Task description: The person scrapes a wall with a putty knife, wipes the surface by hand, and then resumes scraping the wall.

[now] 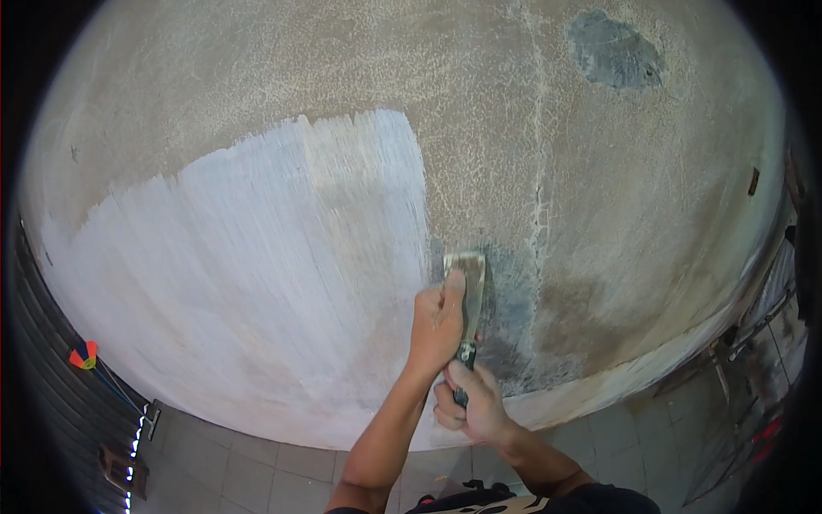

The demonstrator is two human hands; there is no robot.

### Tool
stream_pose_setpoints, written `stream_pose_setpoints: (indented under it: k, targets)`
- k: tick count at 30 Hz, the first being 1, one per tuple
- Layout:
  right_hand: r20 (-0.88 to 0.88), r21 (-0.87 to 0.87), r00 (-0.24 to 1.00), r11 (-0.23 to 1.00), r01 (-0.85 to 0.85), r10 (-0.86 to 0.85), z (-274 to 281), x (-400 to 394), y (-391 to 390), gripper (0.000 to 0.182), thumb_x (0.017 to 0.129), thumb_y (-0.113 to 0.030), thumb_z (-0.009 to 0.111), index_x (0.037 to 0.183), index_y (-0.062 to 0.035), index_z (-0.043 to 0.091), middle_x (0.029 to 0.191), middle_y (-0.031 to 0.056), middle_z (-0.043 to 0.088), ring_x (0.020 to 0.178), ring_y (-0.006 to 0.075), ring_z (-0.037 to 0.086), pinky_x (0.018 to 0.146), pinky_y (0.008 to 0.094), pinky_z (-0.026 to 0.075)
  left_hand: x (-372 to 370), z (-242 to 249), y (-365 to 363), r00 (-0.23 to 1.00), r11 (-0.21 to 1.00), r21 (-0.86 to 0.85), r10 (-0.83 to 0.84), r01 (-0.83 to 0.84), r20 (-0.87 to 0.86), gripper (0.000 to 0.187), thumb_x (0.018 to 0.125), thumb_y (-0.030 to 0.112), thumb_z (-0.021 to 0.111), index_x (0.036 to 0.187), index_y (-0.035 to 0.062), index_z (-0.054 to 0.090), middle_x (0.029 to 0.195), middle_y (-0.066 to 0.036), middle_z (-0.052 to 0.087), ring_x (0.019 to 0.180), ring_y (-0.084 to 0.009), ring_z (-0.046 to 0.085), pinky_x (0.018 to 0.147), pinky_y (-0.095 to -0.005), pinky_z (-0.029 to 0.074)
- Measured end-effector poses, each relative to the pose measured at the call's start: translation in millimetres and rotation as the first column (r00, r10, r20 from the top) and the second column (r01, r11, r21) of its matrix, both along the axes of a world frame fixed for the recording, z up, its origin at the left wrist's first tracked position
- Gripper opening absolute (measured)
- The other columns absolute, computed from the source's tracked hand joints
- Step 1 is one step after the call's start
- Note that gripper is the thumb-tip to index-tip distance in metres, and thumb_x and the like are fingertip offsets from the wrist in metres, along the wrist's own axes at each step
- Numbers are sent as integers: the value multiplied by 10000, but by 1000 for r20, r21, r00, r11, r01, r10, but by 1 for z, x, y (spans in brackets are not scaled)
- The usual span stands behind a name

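A putty knife [475, 295] with a wide metal blade and a dark handle is held upright against the wall [479, 154]. My left hand [438, 325] is closed around its blade, with the thumb lying along the face. Lower down, my right hand [477, 403] wraps the handle. The blade's top edge meets a dark grey bare patch [511, 300], just right of a white coated area [257, 248]. Part of the handle is hidden by my fingers.
Another grey patch [612, 50] shows at the wall's upper right, and a crack [539, 197] runs down the wall. Grey floor tiles [248, 467] lie below. On the left stand a corrugated metal sheet [51, 377] and a coloured fan-shaped object [84, 355].
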State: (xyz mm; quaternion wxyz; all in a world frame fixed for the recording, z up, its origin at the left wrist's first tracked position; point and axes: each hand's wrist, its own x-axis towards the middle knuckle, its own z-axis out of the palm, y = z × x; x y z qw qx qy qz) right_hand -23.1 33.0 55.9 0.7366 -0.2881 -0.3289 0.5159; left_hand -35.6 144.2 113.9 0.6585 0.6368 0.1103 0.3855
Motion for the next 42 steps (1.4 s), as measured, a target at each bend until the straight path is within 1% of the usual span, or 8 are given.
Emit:
stream_pose_setpoints:
  k: [7,22,25,27,29,33,39,42]
  targets:
    - [-40,-17,999,1000,-21,20,7,-7,-1,303,1027,-373,387,866,-119,351,491,27,319,362,100,231,352,274,187,-4,11,1,998,994,-89,-61,61,3,534,980,433,481,664,12,574,541,-54,531,409,-137,528,375,-272,437]
    - [-48,-15,999,1000,0,-1,7,-2,2,302,1016,-385,406,854,-133,374,484,30,320,348,104,210,347,274,174,2,5,7,1000,999,36,-14,14,-17,518,991,413,464,698,2,581,531,-46,531,415,-130,537,386,-271,425]
    - [-61,-12,998,1000,11,-12,11,-4,1,315,1009,-402,419,843,-135,388,483,26,309,354,104,200,352,281,177,2,18,5,998,999,18,-51,50,26,522,992,405,465,677,4,576,523,-48,529,413,-129,535,386,-271,426]
    - [-68,-2,998,1000,8,-8,7,-6,3,326,1002,-417,431,831,-141,401,482,22,300,359,105,193,358,288,181,2,6,5,1000,1000,18,3,-3,17,539,1004,373,472,582,39,472,497,-23,474,409,-105,492,383,-285,401]
    - [-46,-65,998,998,27,-30,-5,-4,1,327,1000,-417,434,828,-141,404,479,23,299,358,107,195,358,290,180,4,-4,4,1000,1000,13,-5,4,15,538,1004,375,471,585,37,477,501,-24,478,411,-105,491,385,-283,400]
    - [-101,0,994,999,-37,37,18,1,-2,328,1003,-410,428,819,-139,408,478,23,302,356,108,195,360,292,182,6,19,4,1000,999,48,-6,5,22,543,991,421,463,650,12,564,524,-48,524,413,-131,532,379,-274,426]
    - [-99,-59,995,998,-31,26,-1,-1,-5,321,1012,-399,411,830,-134,411,487,29,315,358,106,189,360,288,179,4,-5,-1,1000,999,-32,26,-27,-9,549,987,431,468,639,16,560,529,-52,528,418,-134,530,385,-276,428]
    - [-85,-46,996,999,-30,26,17,-2,-4,311,1015,-391,407,837,-136,410,489,29,316,361,103,193,359,286,177,2,25,-4,999,999,-27,23,-23,23,543,984,430,474,635,22,559,532,-50,526,416,-135,527,385,-274,433]
